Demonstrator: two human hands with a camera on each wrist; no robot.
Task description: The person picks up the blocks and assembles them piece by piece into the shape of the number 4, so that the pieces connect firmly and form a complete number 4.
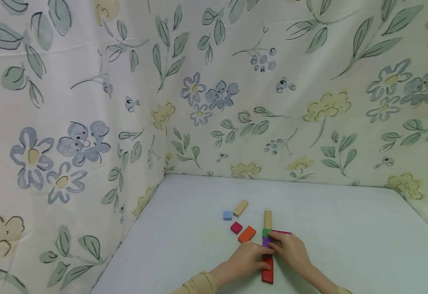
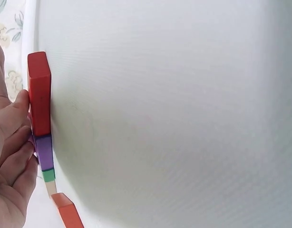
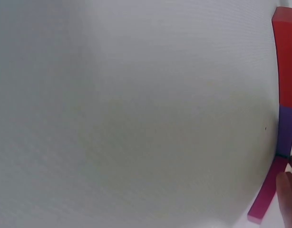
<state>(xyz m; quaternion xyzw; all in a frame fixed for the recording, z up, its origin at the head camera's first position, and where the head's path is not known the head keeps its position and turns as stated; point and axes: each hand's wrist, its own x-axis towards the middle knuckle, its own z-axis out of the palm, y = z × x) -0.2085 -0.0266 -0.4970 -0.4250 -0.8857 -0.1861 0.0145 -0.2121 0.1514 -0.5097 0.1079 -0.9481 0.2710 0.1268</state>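
Observation:
A row of blocks runs away from me in the head view: a red block (image 1: 267,275) nearest, then a purple block (image 1: 266,241), a green block (image 1: 266,232) and a plain wooden block (image 1: 267,219). A magenta block (image 3: 268,193) juts right from the row beside the green end. My left hand (image 1: 245,260) reaches over from the left, thumb on the red block, forefinger across where red meets purple. From the right, my right hand (image 1: 292,250) touches the row by the green and purple blocks; one finger partly covers the magenta block. Its other fingers are partly hidden.
Left of the row lie an orange block (image 1: 247,234), a crimson cube (image 1: 236,228), a light blue cube (image 1: 227,215) and another wooden block (image 1: 240,208). The white table (image 1: 184,228) is bounded at the back and left by floral cloth (image 1: 221,134).

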